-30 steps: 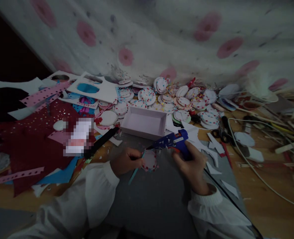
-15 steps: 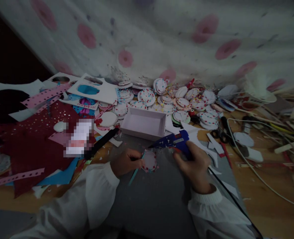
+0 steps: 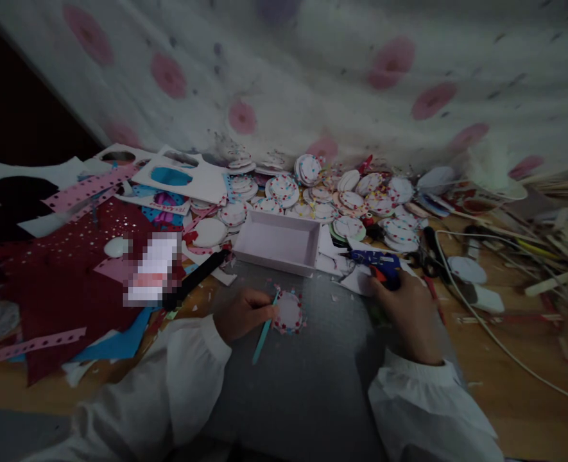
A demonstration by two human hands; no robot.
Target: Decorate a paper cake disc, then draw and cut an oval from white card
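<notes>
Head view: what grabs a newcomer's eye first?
The heap of dotted paper discs piled along the spotted wall at the back, with an open white box in front of it. Nearer, the left hand holds a teal stick at a dotted disc on the grey mat, while the right hand grips a blue glue gun off to the right.

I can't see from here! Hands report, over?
Left hand pinching thin teal stick beside round dotted paper disc. Right hand gripping blue glue gun. Nothing between.

- One blue glue gun (image 3: 377,264)
- One white open box (image 3: 280,241)
- One teal stick (image 3: 264,332)
- Two hands (left (image 3: 241,313), right (image 3: 405,311))
</notes>
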